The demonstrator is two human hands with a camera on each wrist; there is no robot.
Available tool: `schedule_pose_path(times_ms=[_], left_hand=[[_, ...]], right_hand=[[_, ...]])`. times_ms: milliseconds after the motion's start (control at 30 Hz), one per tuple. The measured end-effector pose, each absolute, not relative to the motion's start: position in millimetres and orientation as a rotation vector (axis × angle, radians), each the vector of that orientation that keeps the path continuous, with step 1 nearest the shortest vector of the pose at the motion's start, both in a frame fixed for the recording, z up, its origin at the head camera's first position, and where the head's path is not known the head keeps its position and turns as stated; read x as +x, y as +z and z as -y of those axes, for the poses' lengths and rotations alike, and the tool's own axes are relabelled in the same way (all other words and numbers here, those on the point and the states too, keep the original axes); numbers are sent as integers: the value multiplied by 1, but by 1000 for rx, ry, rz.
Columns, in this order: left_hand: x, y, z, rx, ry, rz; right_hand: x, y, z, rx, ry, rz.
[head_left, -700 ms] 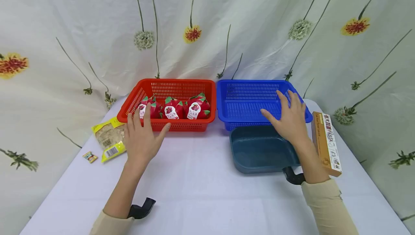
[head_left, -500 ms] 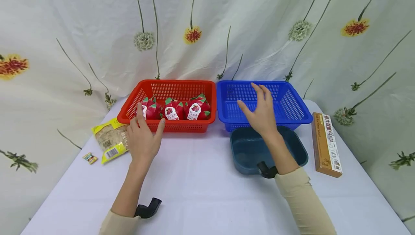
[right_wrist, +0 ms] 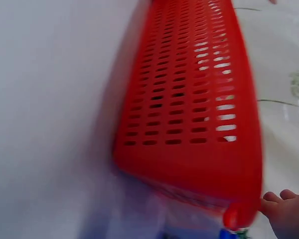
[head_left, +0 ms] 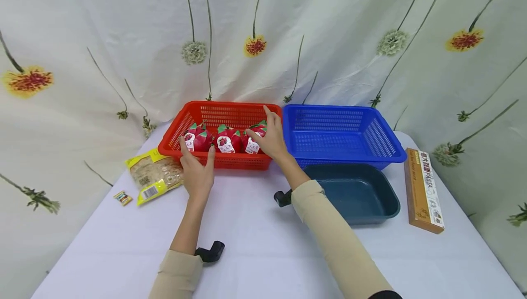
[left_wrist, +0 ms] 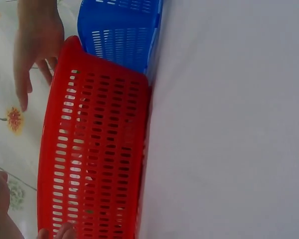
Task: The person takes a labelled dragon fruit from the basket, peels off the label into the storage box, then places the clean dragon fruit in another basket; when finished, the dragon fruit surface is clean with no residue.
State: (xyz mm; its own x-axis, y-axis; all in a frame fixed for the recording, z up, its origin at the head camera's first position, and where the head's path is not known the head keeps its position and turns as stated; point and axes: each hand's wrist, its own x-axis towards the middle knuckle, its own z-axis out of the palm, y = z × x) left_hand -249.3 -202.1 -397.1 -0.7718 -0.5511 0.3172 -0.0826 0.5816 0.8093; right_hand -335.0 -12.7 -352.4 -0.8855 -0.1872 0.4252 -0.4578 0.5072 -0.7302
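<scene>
Three red dragon fruits with green tips and white labels lie in a row inside the red basket (head_left: 226,160): the left one (head_left: 201,139), the middle one (head_left: 234,139) and the right one (head_left: 252,145), which is partly covered. My left hand (head_left: 198,174) is at the basket's front rim, thumb and fingers apart, just below the left fruit in the head view. Over the basket's right end reaches my right hand (head_left: 272,139), fingers spread, overlapping the right fruit. In the right wrist view, the right hand (right_wrist: 289,211) shows beside the basket's corner. Neither hand grips anything.
A blue basket (head_left: 337,145) stands right of the red one, with a dark teal tub (head_left: 358,198) in front. A brown pasta box (head_left: 424,191) lies at the far right. On the left are a yellow-edged food bag (head_left: 154,175) and a small wrapped snack (head_left: 122,198).
My right hand has swung left from over the blue basket to over the red basket's right end. The left hand has shifted slightly right and lower along the red basket. The view has shifted slightly.
</scene>
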Motion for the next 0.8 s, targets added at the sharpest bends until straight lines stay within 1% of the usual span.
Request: schedule_pose_path(times_ms=[267, 600, 800], left_hand=[[-256, -415, 203, 485, -1110, 2313], [-260, -429, 206, 438, -1180, 2351], [-260, -432, 210, 431, -1203, 2337]], right_hand=[[-352, -368, 19, 485, 1003, 2770], [-361, -367, 19, 527, 609, 2985], [-367, -369, 23, 545, 480, 3037]])
